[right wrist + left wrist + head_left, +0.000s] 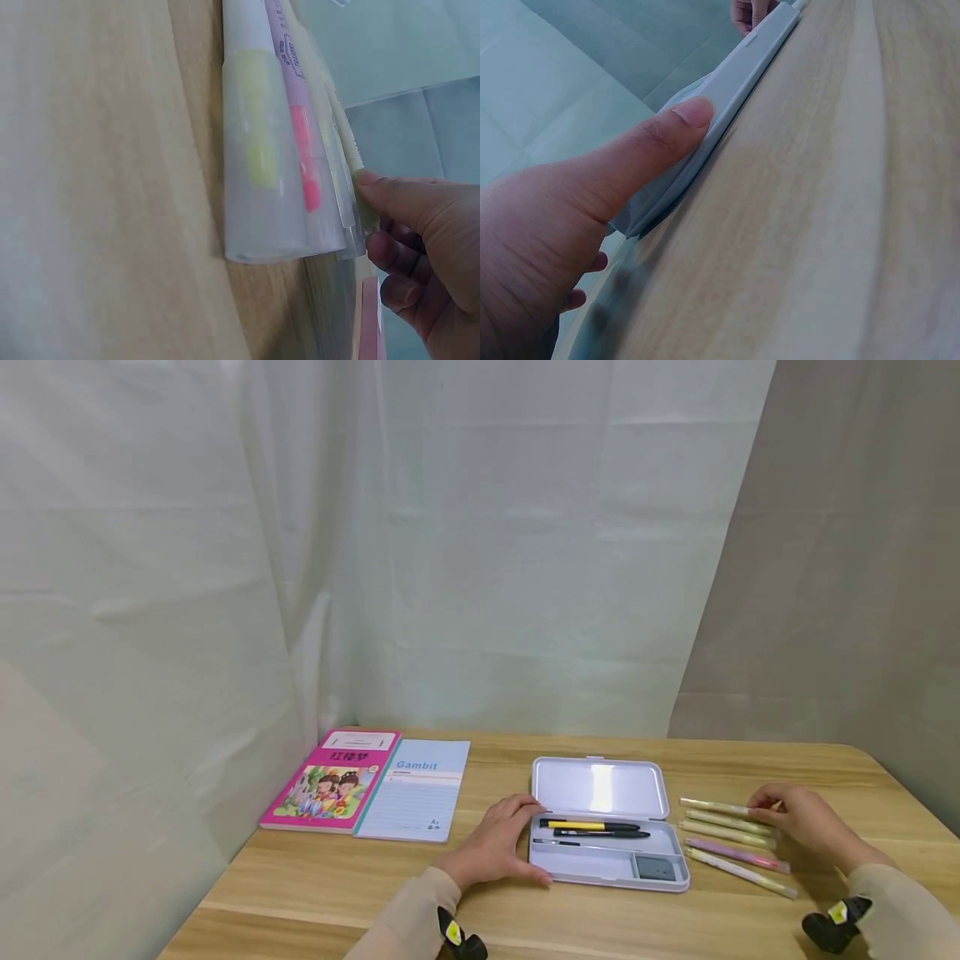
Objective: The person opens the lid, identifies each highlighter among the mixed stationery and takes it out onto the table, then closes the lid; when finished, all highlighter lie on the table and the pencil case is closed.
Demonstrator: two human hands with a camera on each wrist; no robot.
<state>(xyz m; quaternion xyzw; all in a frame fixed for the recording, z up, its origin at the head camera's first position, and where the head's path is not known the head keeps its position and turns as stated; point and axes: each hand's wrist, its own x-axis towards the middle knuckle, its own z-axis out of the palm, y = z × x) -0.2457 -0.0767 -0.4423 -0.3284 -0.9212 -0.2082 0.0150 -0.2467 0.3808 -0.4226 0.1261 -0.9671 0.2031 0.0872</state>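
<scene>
A white pencil case (pixel 577 865) lies on the table with its lid (pixel 558 787) swung back. My left hand (pixel 491 843) holds its left end, the thumb (pixel 652 142) along the front wall and the fingers toward the hinge side. Inside are a yellow-and-black pen (pixel 585 826), a black pen (pixel 611 834), a thin pen (pixel 557 842) and a dark grey block (pixel 655 867) in a small compartment. To the case's right lie several highlighters. My right hand (pixel 806 822) pinches the right end of the farthest highlighter (pixel 712 806) between thumb and fingers.
Nearer me lie a pink-purple highlighter (pixel 738 854) and a pale yellow one (pixel 742 872). At the left of the wooden table (pixel 300 885) are a pink picture-cover book (pixel 330 785) and a light blue notebook (pixel 416 802). Pale curtains (pixel 510 568) hang behind.
</scene>
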